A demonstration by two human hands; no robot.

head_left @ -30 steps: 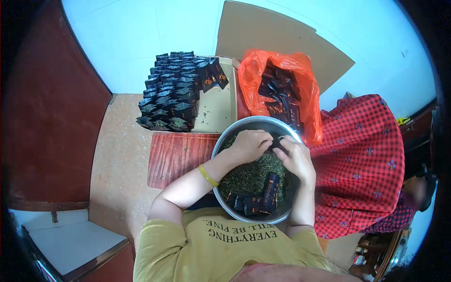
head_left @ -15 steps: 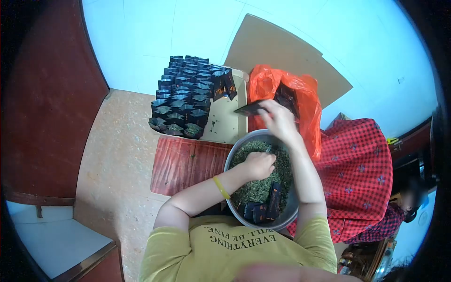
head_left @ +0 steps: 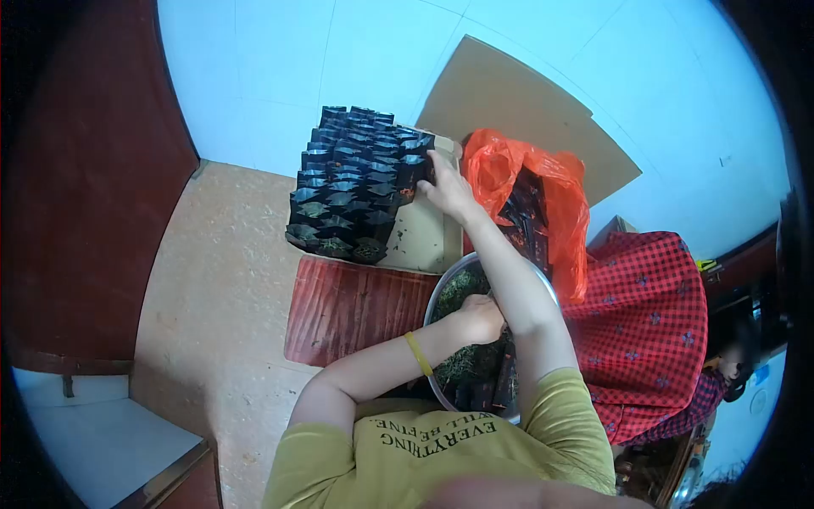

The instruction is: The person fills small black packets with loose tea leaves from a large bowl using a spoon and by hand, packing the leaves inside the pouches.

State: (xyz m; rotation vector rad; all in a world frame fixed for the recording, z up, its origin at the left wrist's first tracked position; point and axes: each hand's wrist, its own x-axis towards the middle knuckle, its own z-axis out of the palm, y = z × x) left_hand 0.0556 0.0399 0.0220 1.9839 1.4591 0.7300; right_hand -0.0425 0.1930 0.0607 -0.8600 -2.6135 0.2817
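Note:
My left hand (head_left: pixel 480 321), below a yellow wristband, is closed over a round metal-rimmed bowl (head_left: pixel 434 297) of chopped green leaves (head_left: pixel 462 360); what it holds is hidden. Dark packets (head_left: pixel 482 394) lie in the bowl's near part. My right hand (head_left: pixel 447 185) reaches over the shallow box (head_left: pixel 426 233), its fingers on a black pouch (head_left: pixel 409 180) at the right end of the back rows. Rows of open-topped black pouches (head_left: pixel 348 182) stand upright at the box's left; some front ones show green leaves inside.
An orange plastic bag (head_left: pixel 570 204) with black packets stands right of the box, before a cardboard sheet (head_left: pixel 509 102). A red wood-patterned board (head_left: pixel 360 310) lies left of the bowl. Red checked cloth (head_left: pixel 640 322) is at the right; beyond it is another person (head_left: pixel 708 399).
My right hand has moved left and away from me, from beside the orange bag to the standing pouches, taking a black pouch along. My left hand remains over the bowl. The view has shifted slightly.

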